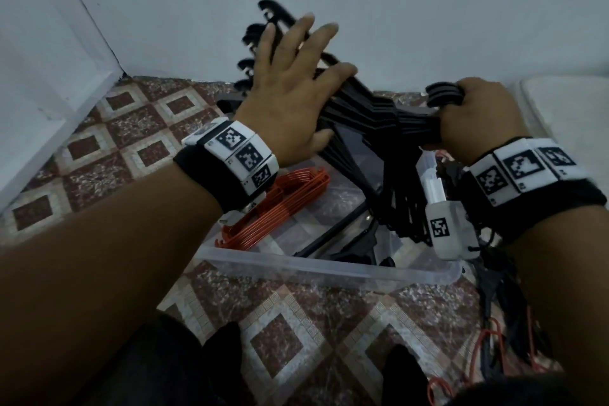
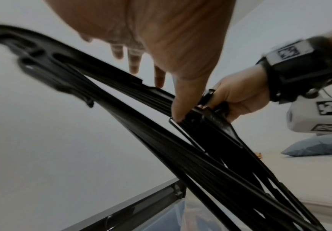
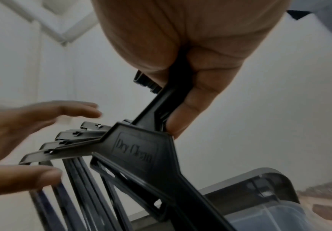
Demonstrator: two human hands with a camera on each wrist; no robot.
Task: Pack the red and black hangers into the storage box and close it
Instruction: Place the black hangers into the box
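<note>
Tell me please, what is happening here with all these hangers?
A person is packing hangers into a clear storage box on the tiled floor. The right hand grips a fanned bundle of black hangers by the hooks, held above the open box. The left hand, fingers spread, rests against the bundle's arms. A stack of red hangers lies in the box already. The box is not yet closed.

Left hand meeting a fanned bundle of black hangers

The left hand [image 2: 161, 39] is reaching with straight fingers, its thumb tip touching the black hangers [image 2: 180, 156], while the right hand [image 2: 238, 100] is gripping their necks. The hanger arms are fanning out toward upper left; below, the storage box [image 2: 190, 218] is showing its dark lid edge, and a blue pillow [image 2: 319, 146] is lying at right.
</note>
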